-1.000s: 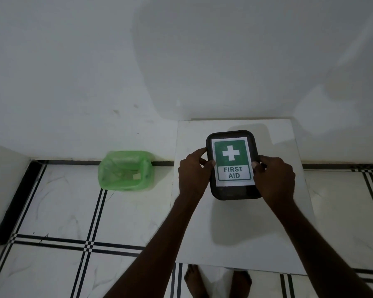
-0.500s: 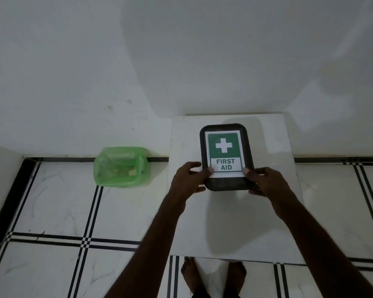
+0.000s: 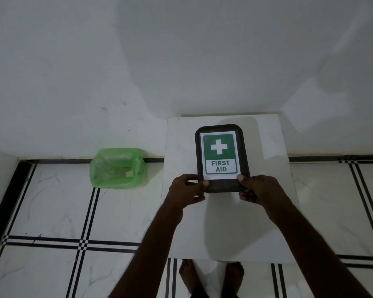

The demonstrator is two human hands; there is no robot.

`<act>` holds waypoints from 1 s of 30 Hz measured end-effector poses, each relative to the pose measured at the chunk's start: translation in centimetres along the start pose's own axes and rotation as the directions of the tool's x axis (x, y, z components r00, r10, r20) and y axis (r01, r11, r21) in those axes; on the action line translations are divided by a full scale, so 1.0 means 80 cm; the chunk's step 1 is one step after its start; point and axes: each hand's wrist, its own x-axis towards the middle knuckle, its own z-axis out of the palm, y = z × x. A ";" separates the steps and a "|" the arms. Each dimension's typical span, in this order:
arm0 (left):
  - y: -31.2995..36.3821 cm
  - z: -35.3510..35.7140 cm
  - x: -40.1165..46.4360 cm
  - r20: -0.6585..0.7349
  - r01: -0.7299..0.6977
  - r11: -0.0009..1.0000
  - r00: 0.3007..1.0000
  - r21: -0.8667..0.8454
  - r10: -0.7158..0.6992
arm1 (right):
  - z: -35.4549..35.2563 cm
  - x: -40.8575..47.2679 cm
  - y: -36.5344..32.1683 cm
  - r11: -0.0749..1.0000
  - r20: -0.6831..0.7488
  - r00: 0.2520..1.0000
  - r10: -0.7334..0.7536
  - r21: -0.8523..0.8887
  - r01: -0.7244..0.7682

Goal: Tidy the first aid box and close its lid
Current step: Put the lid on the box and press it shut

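Note:
The first aid box [image 3: 221, 130] is a dark rounded case with its lid down, bearing a green and white label with a cross and the words FIRST AID. It lies on a white table [image 3: 267, 211], toward the far side. My left hand [image 3: 186, 190] grips the box's near left corner, thumb on the lid. My right hand [image 3: 257, 188] grips the near right corner the same way. The box's contents are hidden under the lid.
A small bin lined with a green plastic bag [image 3: 119, 168] stands on the tiled floor left of the table, against the white wall. My bare feet [image 3: 211, 276] show below the table's near edge.
Both hands have slid from the box's sides down to its near corners. The box now lies farther from me on the table.

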 end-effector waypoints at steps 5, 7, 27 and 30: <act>0.040 0.006 0.034 -0.053 -0.167 0.986 0.984 0.023 0.168 | 0.009 0.024 -0.048 0.978 -0.006 0.989 -0.145 -0.153 0.143; 0.050 0.018 0.049 -0.160 -0.221 0.975 0.962 0.020 0.222 | 0.023 0.038 -0.069 0.975 -0.086 0.976 -0.199 -0.121 0.188; 0.108 0.048 0.110 -0.265 -0.285 0.949 0.913 0.133 0.311 | 0.053 0.096 -0.119 0.988 -0.178 0.978 -0.111 0.086 0.128; 0.099 0.061 0.115 -0.326 -0.329 0.935 0.876 0.134 0.355 | 0.058 0.104 -0.117 0.986 -0.239 0.959 -0.150 0.032 0.163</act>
